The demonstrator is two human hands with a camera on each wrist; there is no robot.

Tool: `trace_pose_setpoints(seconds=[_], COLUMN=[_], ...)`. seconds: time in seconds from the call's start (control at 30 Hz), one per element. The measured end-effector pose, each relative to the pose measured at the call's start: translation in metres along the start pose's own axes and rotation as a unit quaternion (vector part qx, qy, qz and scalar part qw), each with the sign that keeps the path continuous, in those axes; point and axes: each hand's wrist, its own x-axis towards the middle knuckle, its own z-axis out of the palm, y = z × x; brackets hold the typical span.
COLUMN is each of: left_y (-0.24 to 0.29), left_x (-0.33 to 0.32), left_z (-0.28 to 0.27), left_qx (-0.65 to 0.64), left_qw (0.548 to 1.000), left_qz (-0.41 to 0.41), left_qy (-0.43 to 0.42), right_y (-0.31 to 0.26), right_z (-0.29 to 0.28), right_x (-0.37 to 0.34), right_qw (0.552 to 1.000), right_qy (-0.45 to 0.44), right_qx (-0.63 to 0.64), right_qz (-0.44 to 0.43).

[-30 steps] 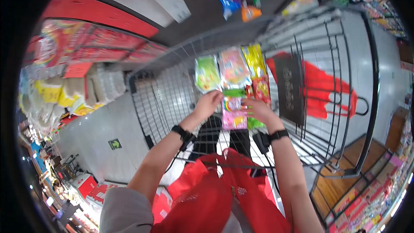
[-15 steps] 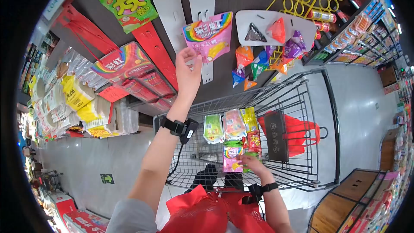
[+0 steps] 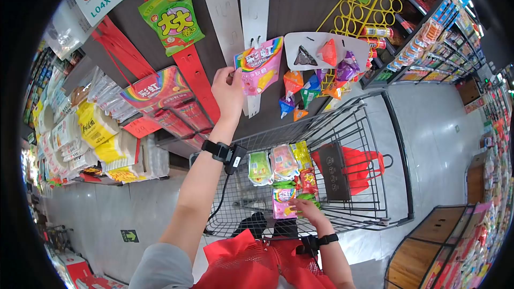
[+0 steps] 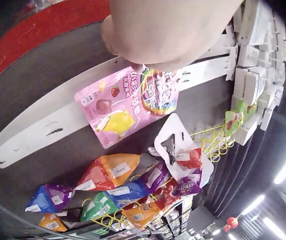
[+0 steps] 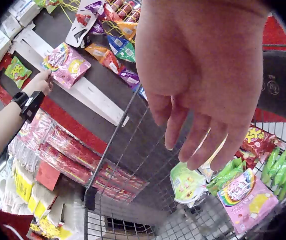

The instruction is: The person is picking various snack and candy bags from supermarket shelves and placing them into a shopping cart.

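Note:
My left hand (image 3: 227,96) is raised at the hanging strips, its fingers and thumb pinching the left edge of a pink Skittles bag (image 3: 261,69). The left wrist view shows that bag (image 4: 125,107) lying over a white strip, the hand (image 4: 168,32) at its upper edge, fingertips mostly hidden. Low in the cart (image 3: 393,139), my right hand (image 3: 311,213) is beside another pink bag (image 3: 284,207). The right wrist view shows this hand (image 5: 198,75) with loosely bent fingers, holding nothing, above a green pack (image 5: 187,184) and the pink bag (image 5: 248,202).
Small pyramid-shaped packs (image 3: 310,92) hang right of the raised bag. A green candy bag (image 3: 172,18) and red multipacks (image 3: 160,96) hang to the left. The cart also holds clear-topped packs (image 3: 284,161), a red bag and a dark panel (image 3: 334,171).
My left hand has gone from the cart up to the strips and grips a pink bag there. The right hand has stayed low by the packs. The head view has tilted up.

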Motion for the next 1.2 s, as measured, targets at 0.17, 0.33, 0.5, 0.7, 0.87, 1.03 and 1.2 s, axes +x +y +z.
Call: trace_pose_setpoints(seconds=[0.17, 0.33, 0.5, 0.7, 0.87, 1.03, 1.2], left_y=[0.022, 0.053, 0.055, 0.065, 0.074, 0.074, 0.072], left_x=[0.009, 0.015, 0.009, 0.008, 0.008, 0.008, 0.008], left_z=[-0.010, -0.025, -0.036, -0.044, -0.046, -0.052, -0.065], left_qx=[-0.033, -0.045, -0.006, -0.101, -0.137, -0.193, -0.187], left_qw=[0.999, 0.998, 0.988, 0.984, 0.976, 0.960, 0.950], left_qz=[0.018, 0.040, 0.051, -0.002, -0.007, -0.075, -0.109], left_qy=[0.002, -0.016, -0.148, -0.149, -0.172, -0.187, -0.223], right_y=[-0.006, -0.001, -0.009, -0.091, -0.238, -0.292, -0.298], right_z=[0.013, 0.017, 0.012, 0.007, 0.035, 0.051, 0.049], right_x=[0.003, 0.005, 0.008, 0.008, -0.028, -0.025, -0.001], right_qw=[1.000, 1.000, 1.000, 0.966, 0.901, 0.873, 0.846], right_qy=[-0.015, -0.016, -0.012, 0.038, 0.003, 0.031, 0.143], right_qx=[-0.005, 0.006, -0.020, -0.143, 0.000, 0.035, 0.021], right_qz=[-0.017, -0.019, -0.010, -0.214, -0.434, -0.486, -0.514])
